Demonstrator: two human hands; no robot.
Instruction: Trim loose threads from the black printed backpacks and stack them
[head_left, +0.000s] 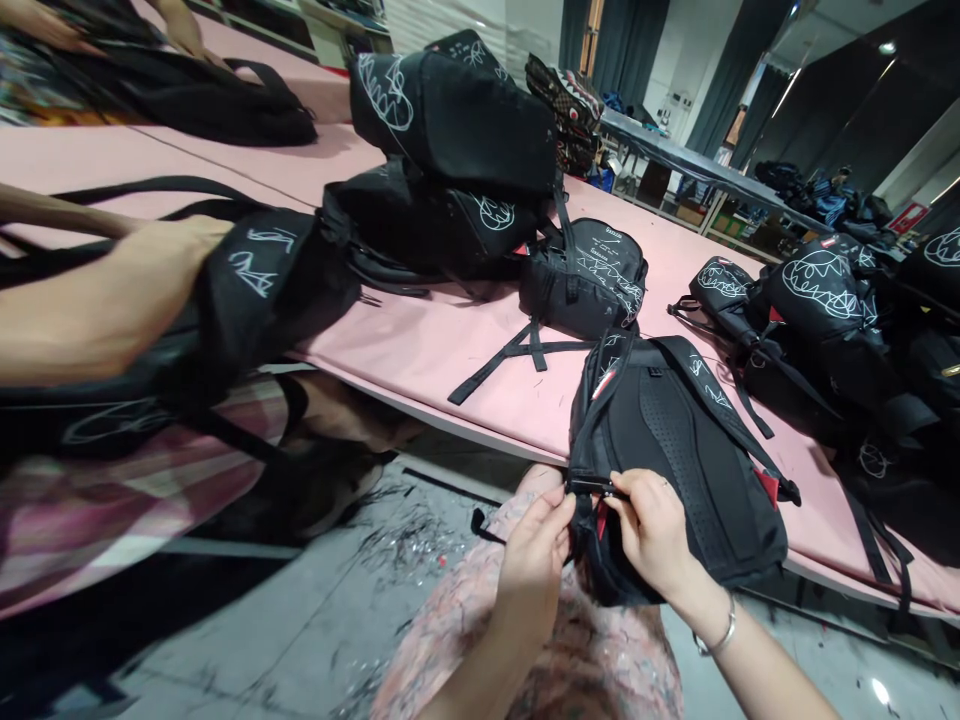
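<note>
A black backpack (675, 440) leans over the table's front edge and my lap, its padded back panel and shoulder straps facing up. White scribbled drawings mark the straps, and small red tabs show at the lower sides. My left hand (536, 550) pinches the black strap (581, 465) at the bag's left edge, thumb against fingers. Close beside it, my right hand (652, 525) is closed on the same strap near a dark buckle-like piece (598, 487). The fingertips partly cover that piece, so its exact kind is unclear. A bracelet circles my right wrist.
On the pink table (420, 370) sit a small black bag (589, 275), a tall pile of black backpacks (480, 130) and more backpacks (817, 290) at right. A co-worker's blurred arm (112, 290) handles a black bag at left; another person's hands are at upper left.
</note>
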